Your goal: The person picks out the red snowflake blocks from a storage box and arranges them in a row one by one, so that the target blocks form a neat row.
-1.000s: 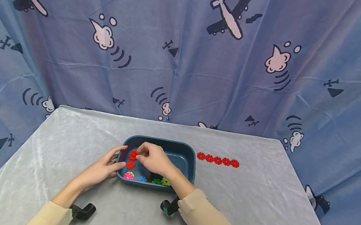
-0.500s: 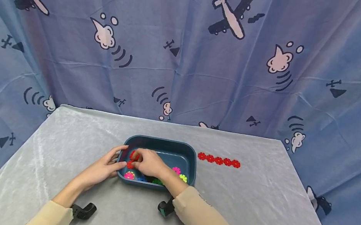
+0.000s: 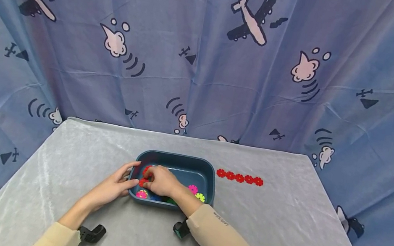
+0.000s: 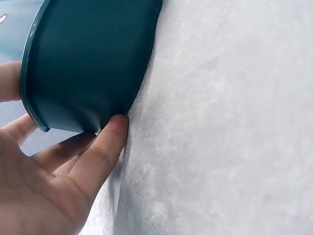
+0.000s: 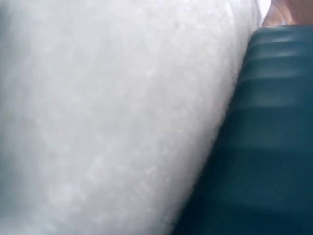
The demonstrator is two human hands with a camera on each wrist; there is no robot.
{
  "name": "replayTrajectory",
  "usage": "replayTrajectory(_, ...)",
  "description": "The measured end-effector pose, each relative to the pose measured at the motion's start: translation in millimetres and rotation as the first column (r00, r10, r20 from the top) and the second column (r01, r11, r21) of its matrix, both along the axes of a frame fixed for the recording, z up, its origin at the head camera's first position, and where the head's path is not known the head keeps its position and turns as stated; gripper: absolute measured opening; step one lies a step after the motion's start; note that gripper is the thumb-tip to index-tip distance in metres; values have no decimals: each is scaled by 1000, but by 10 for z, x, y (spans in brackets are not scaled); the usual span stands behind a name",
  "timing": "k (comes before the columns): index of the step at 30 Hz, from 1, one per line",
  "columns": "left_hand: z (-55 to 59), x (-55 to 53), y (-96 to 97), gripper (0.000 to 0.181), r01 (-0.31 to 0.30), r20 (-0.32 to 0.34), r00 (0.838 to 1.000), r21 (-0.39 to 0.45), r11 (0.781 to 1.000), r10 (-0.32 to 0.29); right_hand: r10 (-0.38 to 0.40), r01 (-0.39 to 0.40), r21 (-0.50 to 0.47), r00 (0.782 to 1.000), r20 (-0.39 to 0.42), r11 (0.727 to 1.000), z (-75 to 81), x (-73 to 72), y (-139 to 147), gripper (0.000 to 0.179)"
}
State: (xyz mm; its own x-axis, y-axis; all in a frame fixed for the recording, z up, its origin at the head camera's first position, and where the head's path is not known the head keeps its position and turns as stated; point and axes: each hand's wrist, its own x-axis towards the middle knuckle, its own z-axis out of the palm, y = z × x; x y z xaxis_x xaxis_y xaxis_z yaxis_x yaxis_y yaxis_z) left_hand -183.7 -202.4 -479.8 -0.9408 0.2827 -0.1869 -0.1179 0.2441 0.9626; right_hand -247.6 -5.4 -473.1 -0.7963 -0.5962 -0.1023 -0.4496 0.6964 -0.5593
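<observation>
A dark teal plastic tray (image 3: pixel 176 156) sits on the cloth-covered table. My left hand (image 3: pixel 114 185) holds its left end, with fingertips over the rim and other fingers against the outer wall in the left wrist view. My right hand (image 3: pixel 163 181) reaches into the tray's left part. Its thumb and index finger are bent at the red flower-shaped plastic discs (image 3: pixel 142 182); whether they pinch one is hidden. Around that hand lie a pink-and-yellow disc (image 3: pixel 142 194), a pink disc (image 3: pixel 192 189) and a yellow-green disc (image 3: pixel 200 197). Blue and green discs show partly beneath the right forearm.
To the right of the tray, several red flower discs (image 3: pixel 239 178) lie in a straight row. A pale cloth (image 3: pixel 279 237) covers the table. A blue curtain (image 3: pixel 207 56) with airplane prints hangs behind it. Each wrist wears a black camera mount (image 3: pixel 92 233).
My right hand has shifted a little left and down over the red discs. Its forearm moved off the pink and yellow-green discs at the tray's right. My left hand stays on the tray.
</observation>
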Motion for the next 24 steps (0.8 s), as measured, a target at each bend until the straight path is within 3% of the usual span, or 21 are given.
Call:
replayTrajectory(10,2,1,8,61,2,2,1000,-2,1000,-2,-18,19,30,1000,-19,999,-15,13,13,20)
replayTrajectory(24,-22,-3,6,61,-14,1,1000,-10,1000,14,-50,53,-87,998,37,995,7,12,87,20)
